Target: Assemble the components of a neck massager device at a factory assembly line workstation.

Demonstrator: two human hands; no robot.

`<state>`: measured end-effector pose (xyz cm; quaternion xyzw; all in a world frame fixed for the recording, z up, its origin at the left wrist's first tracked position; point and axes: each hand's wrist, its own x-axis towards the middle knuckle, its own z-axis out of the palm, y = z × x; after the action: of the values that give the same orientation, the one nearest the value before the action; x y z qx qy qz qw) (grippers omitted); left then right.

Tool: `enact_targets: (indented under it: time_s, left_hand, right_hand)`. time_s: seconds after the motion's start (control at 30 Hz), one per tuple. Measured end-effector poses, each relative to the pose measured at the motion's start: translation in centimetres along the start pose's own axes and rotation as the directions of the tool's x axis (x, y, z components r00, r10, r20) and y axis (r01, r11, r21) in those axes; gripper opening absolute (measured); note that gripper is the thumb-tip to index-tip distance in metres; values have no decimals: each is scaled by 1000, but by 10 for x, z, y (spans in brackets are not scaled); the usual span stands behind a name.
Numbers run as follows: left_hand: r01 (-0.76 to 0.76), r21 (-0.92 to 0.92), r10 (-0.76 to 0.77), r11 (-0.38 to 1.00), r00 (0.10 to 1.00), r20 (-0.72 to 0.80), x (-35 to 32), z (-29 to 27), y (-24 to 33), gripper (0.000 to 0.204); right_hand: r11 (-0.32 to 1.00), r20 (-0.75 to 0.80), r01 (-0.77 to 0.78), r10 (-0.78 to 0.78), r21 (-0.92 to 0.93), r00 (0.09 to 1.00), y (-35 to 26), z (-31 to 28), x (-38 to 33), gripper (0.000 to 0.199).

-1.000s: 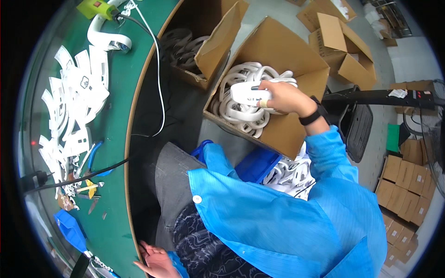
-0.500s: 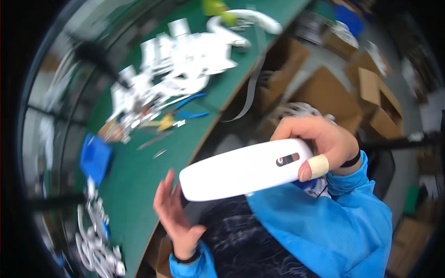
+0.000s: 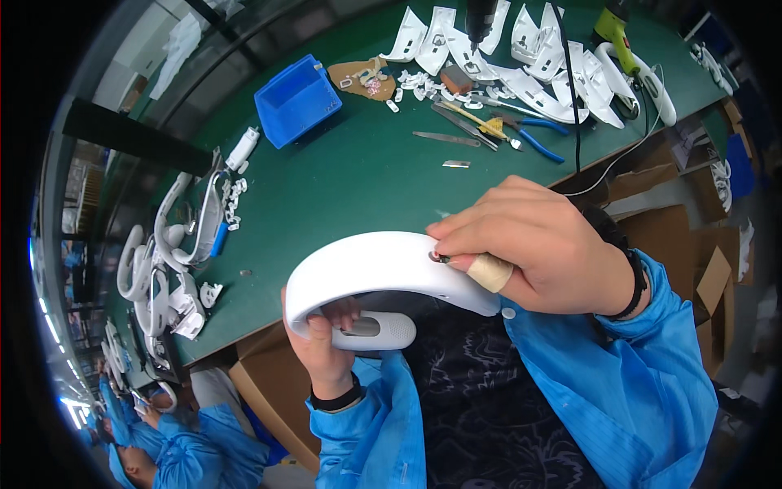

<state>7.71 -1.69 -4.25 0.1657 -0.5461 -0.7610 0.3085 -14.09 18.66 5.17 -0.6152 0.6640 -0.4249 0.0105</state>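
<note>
The left hand (image 3: 326, 350) grips the lower end of a curved white plastic shell (image 3: 366, 273), its fingers (image 3: 346, 314) curled narrowly round the inner edge where an oval grey-buttoned part (image 3: 371, 330) sits. The right hand (image 3: 542, 248) lies over the shell's top at its other end, fingers pinched close together at a small dark hole in the plastic; one fingertip is wrapped in tan tape (image 3: 490, 273). Both hands therefore hold the shell, which hangs in the air just over the near edge of the green counter (image 3: 358, 179), in front of the person's lap.

Half a second ago the right hand alone carried the shell, flat side up, while the left hand was spread open beneath it; now the left has closed on it and the piece has turned so its arch faces up (the view has also swung toward the counter).

On the counter, well apart from the hands, stands a blue plastic bin (image 3: 297, 99); what it holds cannot be made out. Beside it lies a scrap of brown card (image 3: 362, 77) with small white bits on it. Farther right are white shell pieces (image 3: 529, 65), blue-handled pliers (image 3: 533, 138) and a yellow-green power tool (image 3: 615, 33). At the left edge is a heap of white curved bands (image 3: 163, 269). An open cardboard box (image 3: 709, 261) stands on the floor at right.
</note>
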Motion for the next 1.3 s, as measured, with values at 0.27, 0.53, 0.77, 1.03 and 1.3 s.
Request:
enact_targets:
  time_s: [0.27,0.53,0.77,1.03,1.3]
  left_hand:
    - [23,54,-24,998,1000,6,4,-4,-2,72]
    - [32,103,-36,994,998,46,5,-2,-4,70]
    - [-1,144,-9,990,998,69,10,4,1,68]
    - [51,-2,-51,999,998,-21,4,-6,-6,74]
    - [65,-379,-85,923,996,-37,-16,-28,-7,55]
  right_hand:
    - [992,74,32,-23,-124,997,-1,-4,5,22]
    - [985,110,14,5,-172,994,0,-6,0,18]
    - [977,88,12,7,-211,996,6,4,2,17]
    - [995,17,-88,89,-53,996,10,8,19,14]
    - [646,-75,51,-166,-762,983,116,59,115,6]
